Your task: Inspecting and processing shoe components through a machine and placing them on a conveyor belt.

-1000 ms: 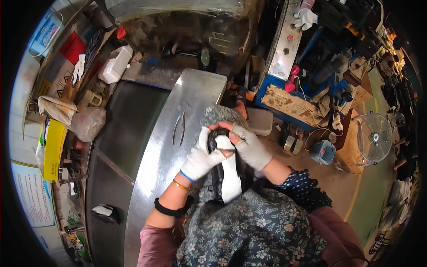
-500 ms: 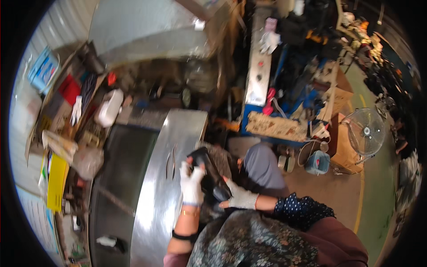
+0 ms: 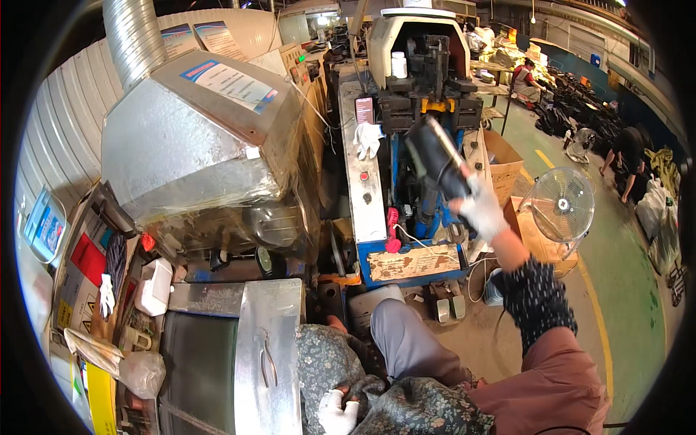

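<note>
My right hand (image 3: pixel 481 209), in a white glove with bare fingertips, is raised at arm's length in front of the machine. It grips a black shoe-like piece (image 3: pixel 437 156) with a pale strip along one edge; motion blurs its details. My left hand (image 3: pixel 338 413), gloved the same way, is low at the bottom against the floral apron (image 3: pixel 428 409). Its fingers are curled, and whatever may be between them is hidden. Behind the black piece stands the machine (image 3: pixel 435 54), with dark clamps and a pale rounded hood.
A metal-topped bench (image 3: pixel 264 362) is at my left, below a large metal hood (image 3: pixel 196 138). A white glove (image 3: pixel 367 139) lies on the machine's left panel (image 3: pixel 365 196). Pedals (image 3: pixel 446 303) are on the floor. At right stand a fan (image 3: pixel 562 210) and cardboard boxes (image 3: pixel 505 170); people are farther back.
My view has lifted toward the machine. The black piece was in both hands over the bench; my right hand has carried it forward and up, while my left has let go and dropped to my apron.
</note>
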Action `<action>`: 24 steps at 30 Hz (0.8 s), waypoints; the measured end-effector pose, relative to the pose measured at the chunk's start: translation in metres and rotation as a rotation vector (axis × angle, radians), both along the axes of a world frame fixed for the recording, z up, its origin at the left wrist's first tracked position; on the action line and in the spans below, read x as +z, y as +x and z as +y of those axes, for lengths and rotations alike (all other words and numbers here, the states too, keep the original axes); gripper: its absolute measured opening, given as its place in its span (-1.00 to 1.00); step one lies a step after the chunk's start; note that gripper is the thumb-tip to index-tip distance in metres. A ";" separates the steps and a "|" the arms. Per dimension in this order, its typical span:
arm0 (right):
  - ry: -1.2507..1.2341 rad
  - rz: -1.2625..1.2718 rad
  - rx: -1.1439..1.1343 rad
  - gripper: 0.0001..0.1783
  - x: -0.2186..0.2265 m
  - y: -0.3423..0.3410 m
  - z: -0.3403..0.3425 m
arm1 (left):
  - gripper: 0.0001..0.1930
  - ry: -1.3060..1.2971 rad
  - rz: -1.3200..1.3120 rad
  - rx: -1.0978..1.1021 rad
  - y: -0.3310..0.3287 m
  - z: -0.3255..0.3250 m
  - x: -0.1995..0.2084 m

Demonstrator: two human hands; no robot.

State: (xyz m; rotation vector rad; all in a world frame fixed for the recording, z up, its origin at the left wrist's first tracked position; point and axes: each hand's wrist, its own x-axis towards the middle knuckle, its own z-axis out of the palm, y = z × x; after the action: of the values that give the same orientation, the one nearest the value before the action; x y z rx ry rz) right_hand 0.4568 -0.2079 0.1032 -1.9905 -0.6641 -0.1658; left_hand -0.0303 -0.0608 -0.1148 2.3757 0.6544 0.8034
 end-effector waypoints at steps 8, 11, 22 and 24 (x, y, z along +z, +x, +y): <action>-0.561 -0.170 -0.515 -0.31 0.047 0.105 0.017 | -0.68 0.203 0.116 0.018 0.028 0.005 -0.001; -0.578 -0.143 -0.474 -0.30 0.053 0.108 0.015 | -0.69 0.275 0.123 0.042 0.031 0.002 -0.004; -0.666 -0.230 -0.475 -0.30 0.017 0.074 0.030 | -0.75 0.289 0.169 0.066 0.052 0.000 0.005; -0.596 -0.335 -0.504 -0.28 0.014 0.071 0.032 | -0.75 0.299 0.169 0.061 0.059 0.002 0.006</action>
State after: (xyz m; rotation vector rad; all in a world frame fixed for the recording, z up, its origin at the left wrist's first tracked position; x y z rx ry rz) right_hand 0.5280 -0.1754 0.1177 -2.7188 -0.4272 -0.6815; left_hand 0.0290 -0.0591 -0.1089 2.7297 0.7206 0.7776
